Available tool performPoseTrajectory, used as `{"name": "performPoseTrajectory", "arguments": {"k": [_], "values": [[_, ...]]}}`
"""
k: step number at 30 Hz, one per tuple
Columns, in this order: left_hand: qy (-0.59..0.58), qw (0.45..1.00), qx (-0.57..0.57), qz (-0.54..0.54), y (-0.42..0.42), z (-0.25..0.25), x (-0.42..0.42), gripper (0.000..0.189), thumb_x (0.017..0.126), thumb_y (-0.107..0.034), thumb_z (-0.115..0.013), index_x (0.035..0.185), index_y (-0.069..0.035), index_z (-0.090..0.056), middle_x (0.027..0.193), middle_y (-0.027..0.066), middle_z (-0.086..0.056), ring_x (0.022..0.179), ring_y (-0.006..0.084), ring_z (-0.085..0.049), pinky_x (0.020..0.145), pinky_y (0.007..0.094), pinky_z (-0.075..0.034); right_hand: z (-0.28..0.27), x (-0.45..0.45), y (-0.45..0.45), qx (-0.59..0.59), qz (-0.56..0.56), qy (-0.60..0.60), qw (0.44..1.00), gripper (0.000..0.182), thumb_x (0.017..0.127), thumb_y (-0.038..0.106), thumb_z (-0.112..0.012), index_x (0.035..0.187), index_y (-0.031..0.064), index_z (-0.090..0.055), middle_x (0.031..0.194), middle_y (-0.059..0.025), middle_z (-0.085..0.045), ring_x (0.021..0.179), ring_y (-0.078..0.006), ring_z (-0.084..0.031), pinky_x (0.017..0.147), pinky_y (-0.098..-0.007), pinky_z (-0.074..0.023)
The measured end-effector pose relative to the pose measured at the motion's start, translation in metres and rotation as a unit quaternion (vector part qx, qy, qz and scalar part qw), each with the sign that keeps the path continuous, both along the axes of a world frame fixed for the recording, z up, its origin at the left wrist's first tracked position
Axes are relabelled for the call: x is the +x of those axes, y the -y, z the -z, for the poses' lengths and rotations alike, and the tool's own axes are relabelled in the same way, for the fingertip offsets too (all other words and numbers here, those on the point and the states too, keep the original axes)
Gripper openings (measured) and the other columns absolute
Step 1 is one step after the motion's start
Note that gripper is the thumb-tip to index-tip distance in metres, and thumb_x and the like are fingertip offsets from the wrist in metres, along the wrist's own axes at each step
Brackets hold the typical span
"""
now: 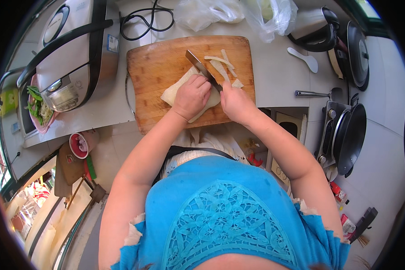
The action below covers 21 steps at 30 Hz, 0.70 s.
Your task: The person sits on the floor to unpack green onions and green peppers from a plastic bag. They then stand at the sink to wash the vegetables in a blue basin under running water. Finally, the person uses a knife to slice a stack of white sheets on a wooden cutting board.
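A wooden cutting board (152, 74) lies on the counter before me. On it rests a pale, flat sheet of food (172, 92), and my left hand (193, 94) presses it down with bent fingers. My right hand (238, 103) grips the handle of a kitchen knife (199, 64), whose blade stands across the sheet close beside my left fingertips. Several cut strips (219, 69) of the same pale food lie to the right of the blade. The knife's handle is hidden within my right hand.
A rice cooker (71, 60) stands left, by a pink basket of greens (42, 108). Plastic bags (209, 13) and a black cable (148, 25) lie behind the board. To the right are an electric kettle (312, 28), a white spoon (303, 60), a metal spatula (335, 95) and a wok (352, 140).
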State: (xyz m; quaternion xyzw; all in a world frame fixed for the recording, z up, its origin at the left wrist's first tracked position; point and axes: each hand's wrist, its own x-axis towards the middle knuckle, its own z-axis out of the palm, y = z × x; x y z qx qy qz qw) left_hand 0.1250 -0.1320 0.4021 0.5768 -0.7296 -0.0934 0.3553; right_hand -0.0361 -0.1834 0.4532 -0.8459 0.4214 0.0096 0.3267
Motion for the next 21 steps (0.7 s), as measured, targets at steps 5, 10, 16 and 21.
{"name": "performPoseTrajectory", "arguments": {"k": [5,10,16,21], "values": [[-0.017,1.0,-0.012,0.004,0.0,0.0,0.002,0.011,0.071,-0.004,-0.064,0.079,-0.005,-0.058,0.087,0.0085,-0.057,0.086,0.0268,-0.054,0.075,0.0343,-0.047,-0.017,-0.01,0.006,-0.003,0.006,0.006,1.0,0.015,0.09,0.01,-0.046,0.091,-0.0039,-0.042,0.069,-0.0268,-0.057,0.07,-0.0459,-0.056,0.063,-0.0523,-0.0433],[0.034,0.997,-0.004,-0.062,-0.004,-0.007,0.005,0.014,0.071,-0.008,-0.067,0.082,-0.005,-0.057,0.091,0.0081,-0.055,0.09,0.0285,-0.051,0.076,0.038,-0.043,-0.051,-0.015,0.001,0.036,-0.001,-0.053,0.998,0.013,0.088,0.008,-0.044,0.089,-0.0057,-0.043,0.071,-0.0271,-0.058,0.072,-0.0442,-0.058,0.065,-0.0513,-0.0444],[0.01,0.983,0.078,-0.164,-0.006,-0.021,0.01,0.031,0.071,-0.013,-0.072,0.095,-0.006,-0.055,0.087,0.0107,-0.055,0.085,0.0311,-0.05,0.076,0.039,-0.041,-0.025,-0.033,-0.005,0.028,0.019,-0.038,0.999,0.015,0.088,0.009,-0.045,0.089,-0.006,-0.044,0.071,-0.0265,-0.059,0.07,-0.0434,-0.058,0.065,-0.0509,-0.0455],[-0.032,0.972,0.188,-0.135,-0.016,-0.023,0.012,0.028,0.072,-0.009,-0.071,0.093,-0.004,-0.054,0.088,0.0136,-0.056,0.082,0.0307,-0.055,0.072,0.0384,-0.043,-0.014,-0.038,0.001,0.002,0.049,-0.029,0.998,0.015,0.088,0.011,-0.047,0.088,-0.004,-0.044,0.066,-0.0254,-0.058,0.066,-0.0438,-0.058,0.061,-0.0518,-0.0459]]}}
